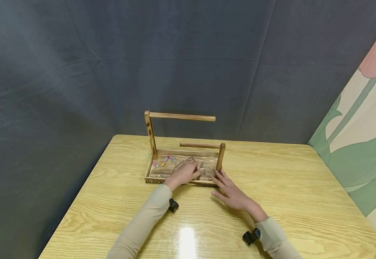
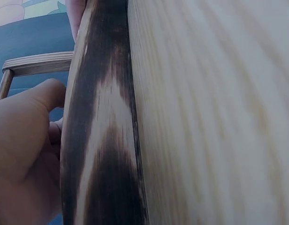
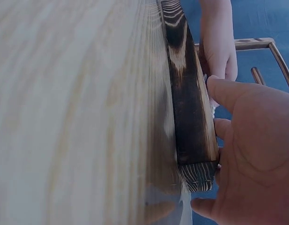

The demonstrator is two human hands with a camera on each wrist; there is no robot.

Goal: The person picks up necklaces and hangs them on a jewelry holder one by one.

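The right hand (image 1: 231, 193) lies nearest, fingers spread apart at the right front corner of a wooden tray (image 1: 153, 181). The left hand (image 1: 184, 173) reaches over the tray's front rim, fingers bent down beside a silvery chain (image 1: 202, 168); I cannot tell whether they clamp anything. Farther in lies a colourful beaded strand (image 1: 162, 164). The tray stands near the bench's (image 1: 288, 187) far edge, towards its far left corner. Beyond hangs a dark curtain (image 1: 181, 64).
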